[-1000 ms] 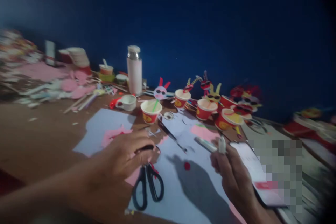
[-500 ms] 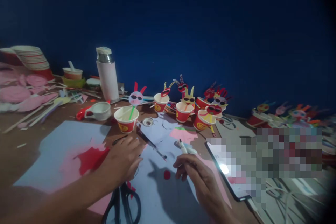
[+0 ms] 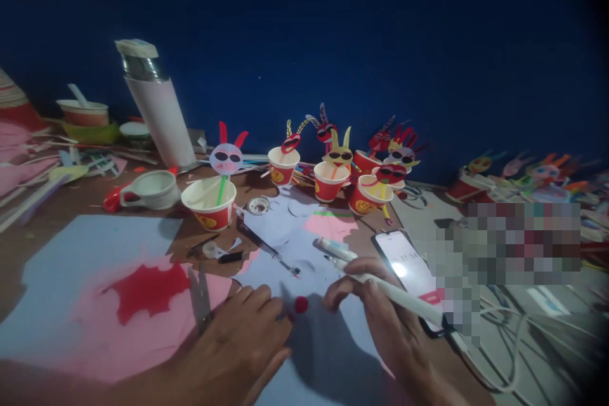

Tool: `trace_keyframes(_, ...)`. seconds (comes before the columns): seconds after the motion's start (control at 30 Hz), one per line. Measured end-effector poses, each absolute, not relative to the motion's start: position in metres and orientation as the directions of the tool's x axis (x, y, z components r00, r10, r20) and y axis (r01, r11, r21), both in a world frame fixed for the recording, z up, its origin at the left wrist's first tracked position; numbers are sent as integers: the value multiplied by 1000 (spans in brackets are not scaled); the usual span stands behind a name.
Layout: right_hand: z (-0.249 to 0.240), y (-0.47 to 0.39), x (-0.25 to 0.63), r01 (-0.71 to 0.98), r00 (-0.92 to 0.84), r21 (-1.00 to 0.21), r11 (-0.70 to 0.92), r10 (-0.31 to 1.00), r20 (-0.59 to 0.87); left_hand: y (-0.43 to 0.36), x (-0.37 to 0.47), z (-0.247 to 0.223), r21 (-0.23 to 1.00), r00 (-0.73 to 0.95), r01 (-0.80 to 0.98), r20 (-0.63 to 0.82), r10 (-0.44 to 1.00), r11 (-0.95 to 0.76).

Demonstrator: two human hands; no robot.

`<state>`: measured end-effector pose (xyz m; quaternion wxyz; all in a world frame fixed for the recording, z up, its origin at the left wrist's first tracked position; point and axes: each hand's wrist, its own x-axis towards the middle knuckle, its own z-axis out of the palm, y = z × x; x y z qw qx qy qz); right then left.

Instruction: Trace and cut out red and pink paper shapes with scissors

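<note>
My right hand (image 3: 380,311) is closed around a white marker pen (image 3: 399,299), its dark tip toward the upper left. My left hand (image 3: 247,336) rests palm down on the paper, its fingertips just left of a small red paper circle (image 3: 301,304); what may be under the fingers is hidden. Left of that hand, scissors (image 3: 200,295) lie partly covered on pink paper (image 3: 223,285). A red paper piece (image 3: 147,292) with scalloped edges lies on the pink paper. A second white marker (image 3: 333,247) lies just beyond my right hand.
Paper cups (image 3: 208,203) with paper faces on straws stand along the back. A white bottle (image 3: 159,120) and a mug (image 3: 155,190) are at the left. A phone (image 3: 404,260) and white cables (image 3: 518,330) lie at the right. A brush (image 3: 271,247) lies mid-table.
My left hand has moved down and right toward the red circle, uncovering a black cap and scraps. The pen in my right hand now lies lengthwise in view. The camera view has shifted closer.
</note>
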<state>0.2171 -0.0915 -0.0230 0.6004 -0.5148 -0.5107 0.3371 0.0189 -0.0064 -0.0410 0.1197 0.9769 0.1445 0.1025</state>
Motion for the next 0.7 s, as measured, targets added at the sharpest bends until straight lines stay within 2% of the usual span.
trace_keyframes(0.1, -22, -96, 219, 246, 205, -950, 194, 947, 247, -4, 19, -45, 263, 940, 242, 175, 292, -934)
trace_keyframes(0.23, -22, -101, 222, 464, 193, -875, 137, 949, 251, 0, 22, -44, 243, 947, 222, 177, 268, -944)
trace_keyframes(0.37, -24, -96, 219, 461, 144, -874, 153, 959, 244, -1, 25, -47, 270, 941, 235, 178, 288, -934)
trace_keyframes(0.53, -28, -88, 212, 522, 202, -839, 157, 932, 301, -4, 29, -51, 302, 927, 254, 194, 320, -919)
trace_keyframes(0.7, -37, -90, 209, 607, 299, -794, -25, 933, 199, -3, 34, -45, 211, 930, 269, 198, 310, -940)
